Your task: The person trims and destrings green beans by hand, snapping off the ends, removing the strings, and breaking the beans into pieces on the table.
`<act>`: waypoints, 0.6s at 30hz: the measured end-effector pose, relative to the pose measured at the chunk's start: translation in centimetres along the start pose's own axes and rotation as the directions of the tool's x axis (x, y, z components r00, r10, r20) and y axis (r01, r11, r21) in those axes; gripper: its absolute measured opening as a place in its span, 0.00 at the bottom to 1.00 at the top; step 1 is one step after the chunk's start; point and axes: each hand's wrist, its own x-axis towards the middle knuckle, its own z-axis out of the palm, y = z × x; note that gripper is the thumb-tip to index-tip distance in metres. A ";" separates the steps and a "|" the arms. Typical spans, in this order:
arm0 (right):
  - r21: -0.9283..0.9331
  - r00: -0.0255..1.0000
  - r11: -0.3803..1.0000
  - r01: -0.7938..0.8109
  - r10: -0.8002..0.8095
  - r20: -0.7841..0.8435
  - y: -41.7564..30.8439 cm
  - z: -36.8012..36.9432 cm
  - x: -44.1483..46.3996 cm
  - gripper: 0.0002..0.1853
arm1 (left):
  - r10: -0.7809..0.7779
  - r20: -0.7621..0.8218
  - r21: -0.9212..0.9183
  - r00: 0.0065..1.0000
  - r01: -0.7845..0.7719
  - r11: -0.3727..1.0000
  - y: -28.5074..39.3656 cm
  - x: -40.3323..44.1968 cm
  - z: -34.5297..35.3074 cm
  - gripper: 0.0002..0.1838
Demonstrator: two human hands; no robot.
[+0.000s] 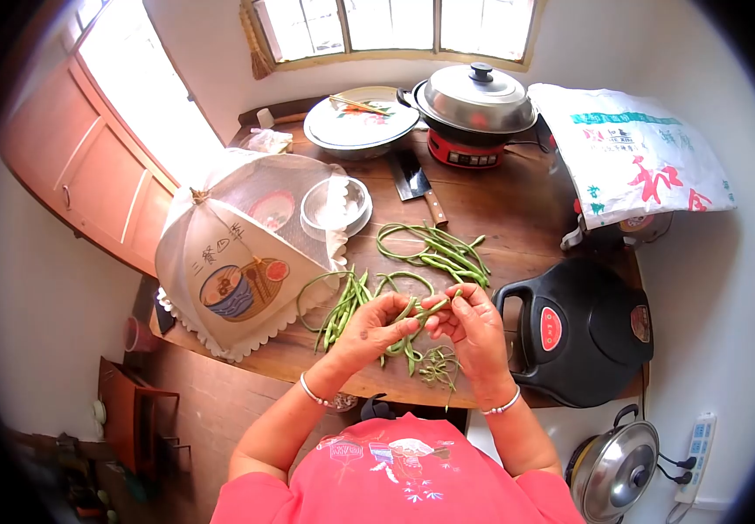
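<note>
Both of my hands meet over the near part of the wooden table, pinching a long green bean (434, 309) between them. My left hand (376, 328) has its thumb and fingers closed on one part of it. Fingertips of my right hand (474, 325) grip the other end. A bunch of green beans (343, 313) lies left of my left hand. Beyond my hands rests another bunch of long beans (449, 259), some of them curled. Small green bean scraps (439, 367) form a little heap below my hands. More beans are partly hidden under my left hand.
A mesh food cover (238, 262) stands at left, by glass bowls (335, 205). Further back are a cleaver (414, 185), a lidded enamel basin (360, 127) and an electric pan (474, 100). On the right sit a black electric griddle (587, 332) and a white printed sack (631, 157).
</note>
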 end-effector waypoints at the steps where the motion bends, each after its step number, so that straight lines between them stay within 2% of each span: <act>1: -0.059 1.000 0.998 0.004 -0.004 0.004 -0.3 0.1 -0.2 0.07 | -0.039 0.009 0.020 0.999 0.039 0.999 0.3 -0.1 -0.5 0.12; 2: -0.058 1.000 0.998 0.004 -0.004 0.004 -0.6 -0.2 -0.3 0.07 | -0.078 0.017 0.040 0.997 0.078 0.996 0.6 -0.2 -0.9 0.11; 4: -0.339 0.997 0.941 0.020 0.006 0.075 -1.1 -0.6 -0.7 0.07 | -0.033 0.035 0.036 0.999 0.032 0.999 1.1 -0.4 -1.3 0.09; 6: -0.372 0.998 0.928 0.014 0.007 0.055 -1.4 -0.5 -1.0 0.07 | -0.003 0.060 0.173 0.998 -0.008 0.985 1.9 -0.6 -1.6 0.08; 7: -0.555 0.994 0.828 0.081 -0.028 0.104 -1.5 -0.8 -1.1 0.06 | -0.009 0.054 0.272 0.998 -0.006 0.962 2.5 -0.6 -1.6 0.07; 8: -0.710 0.986 0.688 0.150 -0.052 0.158 -1.6 -0.9 -1.1 0.05 | -0.010 0.053 0.273 0.999 -0.005 0.962 3.4 -0.7 -1.4 0.07; 9: -0.772 0.979 0.605 0.197 -0.080 0.187 -2.5 0.1 -1.3 0.06 | 0.094 0.102 0.443 0.990 -0.130 0.887 4.4 -0.8 -1.2 0.08; 10: -0.770 0.979 0.607 0.196 -0.079 0.188 -3.3 0.8 -1.3 0.06 | 0.186 0.168 0.590 0.968 -0.250 0.768 5.5 -0.9 -0.8 0.09; 11: -0.850 0.956 0.441 0.290 -0.103 0.273 -3.9 1.4 -1.3 0.07 | 0.201 0.176 0.665 0.964 -0.267 0.698 6.6 -1.0 -0.4 0.08; 12: -0.890 0.927 0.258 0.376 -0.109 0.359 -4.1 1.6 -1.3 0.07 | 0.198 0.173 0.666 0.965 -0.262 0.698 7.1 -1.0 -0.3 0.08; 13: -0.890 0.927 0.261 0.374 -0.108 0.358 -4.0 1.6 -1.2 0.07 | 0.254 0.208 0.708 0.945 -0.325 0.627 7.5 -0.9 -0.2 0.08; 14: -0.887 0.892 0.133 0.443 -0.166 0.421 -3.7 1.5 -1.1 0.07 | 0.307 0.248 0.743 0.919 -0.384 0.548 7.7 -0.9 0.0 0.08; 15: -0.868 0.847 -0.001 0.497 -0.214 0.486 -3.4 1.3 -0.9 0.07 | 0.343 0.239 0.749 0.908 -0.398 0.530 7.7 -0.9 0.3 0.09; 16: -0.868 0.848 -0.001 0.496 -0.216 0.485 -3.2 1.3 -0.8 0.07 | 0.342 0.241 0.748 0.908 -0.398 0.530 7.6 -1.0 0.6 0.09; 18: -0.921 0.879 0.062 0.386 -0.328 0.346 -2.5 1.1 -0.4 0.06 | 0.320 0.170 0.796 0.932 -0.321 0.512 7.3 -1.3 1.2 0.09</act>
